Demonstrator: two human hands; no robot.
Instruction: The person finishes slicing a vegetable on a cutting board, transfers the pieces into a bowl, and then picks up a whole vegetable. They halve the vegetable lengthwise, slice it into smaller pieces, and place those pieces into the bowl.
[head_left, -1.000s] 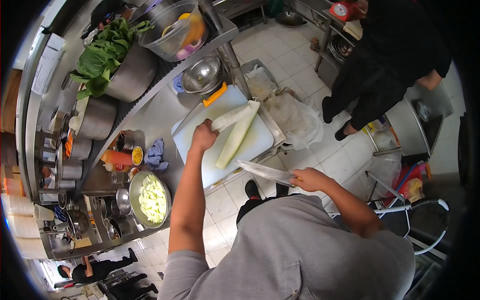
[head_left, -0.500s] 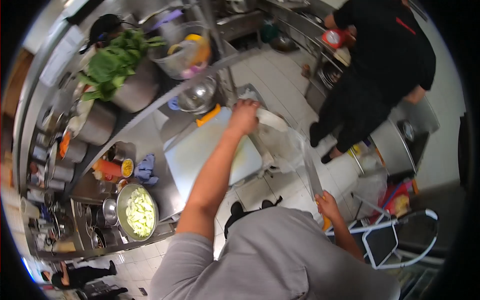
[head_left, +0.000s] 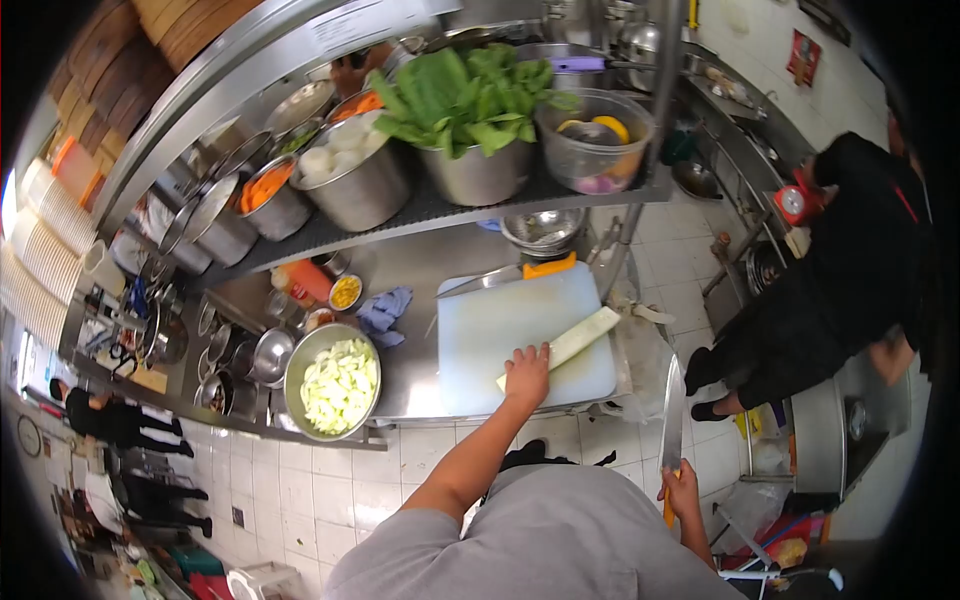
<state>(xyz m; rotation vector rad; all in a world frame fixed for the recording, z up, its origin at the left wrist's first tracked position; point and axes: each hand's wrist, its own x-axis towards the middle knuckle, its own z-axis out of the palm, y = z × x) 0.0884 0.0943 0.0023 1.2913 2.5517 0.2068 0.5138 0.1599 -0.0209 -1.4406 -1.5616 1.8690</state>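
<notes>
A long, pale green vegetable strip (head_left: 575,344) lies slantwise on the white cutting board (head_left: 470,340). My left hand (head_left: 527,376) is on its near-left end, fingers closed over it; the exact kind of vegetable does not show. Off the board's right side, my right hand (head_left: 682,490) grips the yellow handle of a large kitchen knife (head_left: 673,410), its blade pointing away from me. A second knife (head_left: 510,276) with an orange-yellow handle rests along the board's far edge. Left of the board stands a metal bowl (head_left: 291,385) of pale green cut pieces (head_left: 340,388).
A crumpled blue cloth (head_left: 384,314) and a small cup of yellow bits (head_left: 345,292) are beside the bowl. Above runs a shelf (head_left: 420,215) with pots and leafy greens (head_left: 460,100). A plastic bag hangs right of the board. A person in black (head_left: 850,230) stands at right.
My left hand has come from the board's far right edge back over the board, and the pale strip now lies there. The knife stays in my right hand. The view has turned.
</notes>
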